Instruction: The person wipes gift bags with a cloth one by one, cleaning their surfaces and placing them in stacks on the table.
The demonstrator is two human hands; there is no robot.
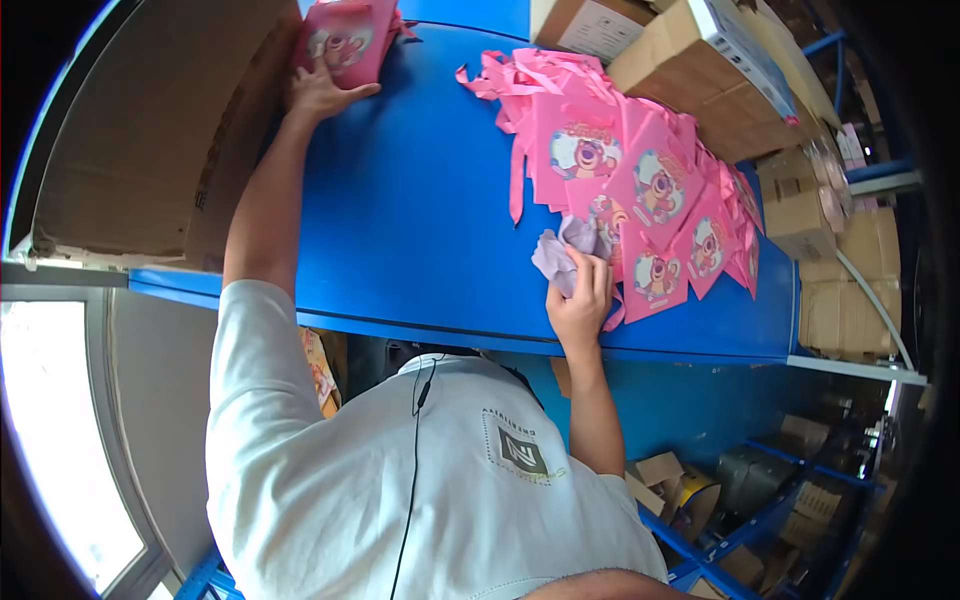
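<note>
At the far left of the blue table, my left hand [322, 94] lies flat against a stack of pink gift bags [352, 30], fingers stretched and thumb out to the side. The top bag has a bear picture on it. My right hand [582, 300] is closed around a crumpled lilac cloth [556, 256]. Just beyond and beside that cloth spreads a loose pile of pink bear-print gift bags [655, 190] with pink ribbons, overlapping at different angles. The cloth covers part of one bag.
A large cardboard box [120, 130] stands along the left side, close to my left arm. Cardboard cartons [690, 75] sit behind the pile at the back right. Blue table surface [420, 200] lies between my hands. Shelving with more boxes [850, 310] is at the right.
</note>
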